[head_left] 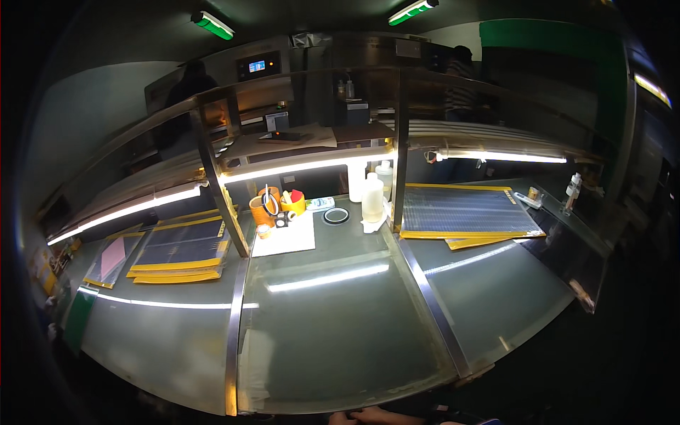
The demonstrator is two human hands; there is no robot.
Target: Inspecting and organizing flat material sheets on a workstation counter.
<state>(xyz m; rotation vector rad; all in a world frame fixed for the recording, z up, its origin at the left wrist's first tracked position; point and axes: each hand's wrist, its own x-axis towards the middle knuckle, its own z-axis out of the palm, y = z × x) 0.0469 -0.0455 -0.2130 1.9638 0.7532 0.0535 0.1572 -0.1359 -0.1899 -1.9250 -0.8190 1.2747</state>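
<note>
The left hand (341, 419) and right hand (372, 415) sat close together at six o'clock, low against the bottom edge of the view, partly cut off. I could not tell how far the fingers of either hand were open, whether they had hold of anything, or whether the hands touched each other. Nearest them was the table (340, 333), its shiny top spreading away at twelve o'clock from the hands; I could not tell if they touched it.

Seen from the hands, a white sheet (294, 237) lay between eleven and twelve o'clock, with an orange tape roll (260, 212) standing by its far left corner. At twelve were a round black-rimmed dish (336, 217) and, just right of it, a cloudy bottle (372, 202), upright. A stack of yellow-edged panels (180, 244) lay between ten and eleven, a pink sheet (113, 256) at ten, and more yellow-edged panels, the right-hand pile (460, 211), at one. A small clear bottle (571, 193) stood between one and two. Beyond a lit tube (312, 167), a person in a striped top (460, 78) was between twelve and one.
</note>
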